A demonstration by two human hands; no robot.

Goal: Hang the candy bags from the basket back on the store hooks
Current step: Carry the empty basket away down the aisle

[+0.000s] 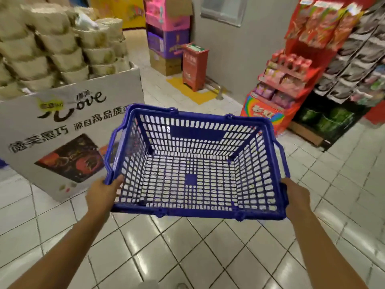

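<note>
Head view looks down on a blue plastic basket point(195, 163), and I place everything else by it. Left of the basket and behind its left wall stands a white cardboard display bin point(68, 130) heaped with pale wrapped packs. My left hand point(103, 196) grips the basket's near left corner, its fingers point(116, 182) curled over the rim with the thumb side outside. The basket itself hangs clear of the tiled floor point(187, 253), tilted a little toward me, and I see no candy bags inside it: only floor tiles show through the lattice bottom. My right hand point(296, 200) holds the near right corner, wrapped round the rim from outside; its fingertips are hidden behind the wall.

I judge the basket stiff and light as it is now, a rigid open mesh that will not sag, so the two corner grips should steady it well. Its folded handles point(116, 142) lie along the side rims and would serve for a one-handed carry. Beyond the basket's far right corner stands a red candy stand point(291, 65) with bags point(318, 24) hanging at its top, then dark hanging packets point(358, 65). Those bags look soft and crinkly; I would pinch them at the header.
</note>
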